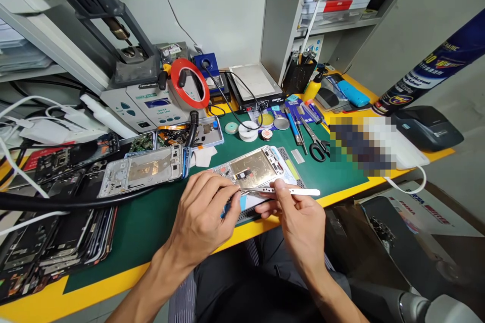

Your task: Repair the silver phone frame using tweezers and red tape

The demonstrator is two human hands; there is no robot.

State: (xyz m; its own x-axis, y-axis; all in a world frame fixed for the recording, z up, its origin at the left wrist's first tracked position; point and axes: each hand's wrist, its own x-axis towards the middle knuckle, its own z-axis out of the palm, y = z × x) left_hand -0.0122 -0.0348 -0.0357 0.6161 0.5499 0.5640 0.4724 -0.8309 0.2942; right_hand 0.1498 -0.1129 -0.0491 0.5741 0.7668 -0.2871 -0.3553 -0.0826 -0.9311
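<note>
An opened phone (254, 165) with its gold inner plate showing lies on the green mat (151, 222) near the front edge. My left hand (202, 214) rests on the phone's near left corner, fingers curled and pressing it down. My right hand (297, 217) pinches white tweezers (288, 191) between thumb and fingers. The tweezer tips point left toward the phone's lower edge, close to my left fingertips.
A silver phone frame (142, 169) and stacked phone boards (56, 242) lie at the left. Scissors (318, 149), screwdrivers (293, 126), solder tins (267, 120) and a tape roll (248, 130) sit behind. A rework station (151, 101) and hot plate (255, 83) stand at the back.
</note>
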